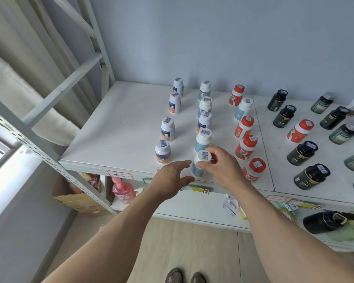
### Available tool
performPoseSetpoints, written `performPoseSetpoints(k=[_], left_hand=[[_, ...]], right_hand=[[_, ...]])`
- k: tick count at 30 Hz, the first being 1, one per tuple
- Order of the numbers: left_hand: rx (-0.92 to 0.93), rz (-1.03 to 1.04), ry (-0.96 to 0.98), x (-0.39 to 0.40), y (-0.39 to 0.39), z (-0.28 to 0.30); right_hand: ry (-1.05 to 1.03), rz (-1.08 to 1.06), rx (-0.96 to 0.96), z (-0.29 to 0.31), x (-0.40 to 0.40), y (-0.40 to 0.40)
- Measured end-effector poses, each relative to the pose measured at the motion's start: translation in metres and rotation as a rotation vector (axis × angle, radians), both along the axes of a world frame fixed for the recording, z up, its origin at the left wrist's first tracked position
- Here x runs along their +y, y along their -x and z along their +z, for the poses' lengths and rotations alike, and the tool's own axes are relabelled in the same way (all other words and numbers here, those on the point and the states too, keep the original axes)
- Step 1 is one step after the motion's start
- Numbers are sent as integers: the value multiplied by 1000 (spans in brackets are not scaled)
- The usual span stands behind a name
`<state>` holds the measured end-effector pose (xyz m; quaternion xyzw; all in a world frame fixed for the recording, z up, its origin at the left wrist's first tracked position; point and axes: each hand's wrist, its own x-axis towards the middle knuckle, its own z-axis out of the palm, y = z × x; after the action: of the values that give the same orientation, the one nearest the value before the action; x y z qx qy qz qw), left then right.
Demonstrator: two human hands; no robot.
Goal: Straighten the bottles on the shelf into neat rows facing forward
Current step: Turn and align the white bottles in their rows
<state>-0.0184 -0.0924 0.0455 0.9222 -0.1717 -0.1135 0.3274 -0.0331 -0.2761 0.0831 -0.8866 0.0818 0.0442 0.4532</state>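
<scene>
Little here can be read. A white tag with a red outline [120, 175] on the front edge of my white shelf [110, 139] carries handwritten red characters — too loose to make out. A green and yellow strip label [195, 189] beside it shows a red arrow. Small barcode stickers top the bottle caps — their print is too small to read.

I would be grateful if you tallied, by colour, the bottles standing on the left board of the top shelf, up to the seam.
White bottles with orange-and-navy labels: 4
White bottles with light blue labels: 6, one of them gripped by the right hand
Red bottles: 4
Total: 14
</scene>
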Motion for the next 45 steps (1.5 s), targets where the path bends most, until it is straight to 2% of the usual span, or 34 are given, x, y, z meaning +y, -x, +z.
performPoseSetpoints(k=[6,9,13,19,24,29,33,40,45], left_hand=[[-6,19,62,1,-10,10],[-25,25,118,0,-18,19],[-51,43,145,-3,-32,32],[-109,55,92,-17,-55,42],[-52,81,36,-27,-75,46],[55,78,46,-36,-91,47],[176,71,64,-43,-100,46],[262,19,187,-41,-117,54],[339,0,247,-37,-121,57]], right_hand=[[19,31,10,1,-1,-3],[-30,-36,-38,10,-6,-12],[41,-94,-107,30,-11,-35],[170,58,60,32,-18,-74],[136,128,115,20,-22,-91],[100,114,79,29,-30,-103],[152,85,35,45,-34,-110],[108,1,-30,56,-33,-118],[66,36,-8,57,-33,-117]])
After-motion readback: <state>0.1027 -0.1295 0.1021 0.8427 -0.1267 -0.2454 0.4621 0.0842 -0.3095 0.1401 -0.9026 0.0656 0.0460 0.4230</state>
